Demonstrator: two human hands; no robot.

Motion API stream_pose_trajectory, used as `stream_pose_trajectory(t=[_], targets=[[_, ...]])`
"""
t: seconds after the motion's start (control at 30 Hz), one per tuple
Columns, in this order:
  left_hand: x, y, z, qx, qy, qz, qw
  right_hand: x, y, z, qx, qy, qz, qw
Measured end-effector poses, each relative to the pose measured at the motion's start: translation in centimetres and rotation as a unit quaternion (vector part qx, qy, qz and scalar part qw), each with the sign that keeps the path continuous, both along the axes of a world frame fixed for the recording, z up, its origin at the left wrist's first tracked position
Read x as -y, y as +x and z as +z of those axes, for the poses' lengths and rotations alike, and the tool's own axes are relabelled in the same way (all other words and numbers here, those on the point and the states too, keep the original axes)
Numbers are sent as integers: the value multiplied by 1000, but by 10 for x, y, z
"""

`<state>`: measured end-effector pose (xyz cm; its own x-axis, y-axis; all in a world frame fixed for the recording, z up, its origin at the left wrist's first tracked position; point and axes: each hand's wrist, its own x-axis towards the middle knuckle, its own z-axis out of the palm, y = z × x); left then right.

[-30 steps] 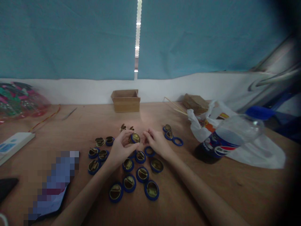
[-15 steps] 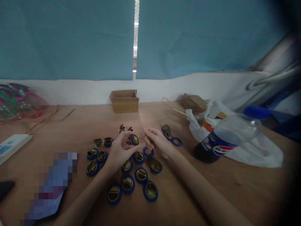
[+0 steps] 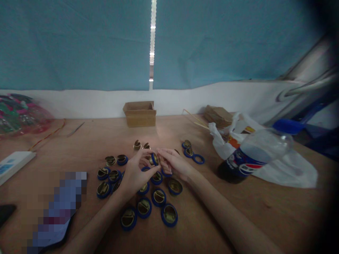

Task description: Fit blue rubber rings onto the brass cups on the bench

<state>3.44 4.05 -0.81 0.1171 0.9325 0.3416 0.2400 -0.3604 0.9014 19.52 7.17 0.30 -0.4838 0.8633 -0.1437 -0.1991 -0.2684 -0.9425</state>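
Observation:
My left hand [image 3: 134, 171] and my right hand [image 3: 174, 163] meet over the middle of the wooden table [image 3: 185, 233]. Both pinch one small round piece [image 3: 153, 159], a blue ring with a gold metal insert, held on edge between the fingertips. Below and around the hands lie several more blue-ringed gold pieces [image 3: 144, 207]. Two bare gold inserts [image 3: 140, 145] sit just beyond the hands. Three blue rings [image 3: 192, 152], two of them with inserts, lie to the right.
A small open cardboard box [image 3: 140, 113] stands at the back by the wall. A tipped plastic cola bottle [image 3: 254, 152] rests on a white plastic bag [image 3: 286, 169] at right. A blurred-out flat object [image 3: 59, 208] and a white power strip [image 3: 13, 164] lie at left.
My right hand has come back in from the right and now touches the piece in my left hand. The piece has tilted further on edge.

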Motion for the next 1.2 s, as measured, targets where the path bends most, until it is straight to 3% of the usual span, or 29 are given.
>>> stream_pose_trajectory(t=[0.4,0.8,1.2], targets=[[2,1,5,-40,48,27,998,-1,-1,-5,21,27,-1,999],[4,-3,6,-109,143,75,981,8,-3,4,28,52,-3,998],[2,-5,1,-100,174,55,978,14,-11,6,40,87,-27,995]])
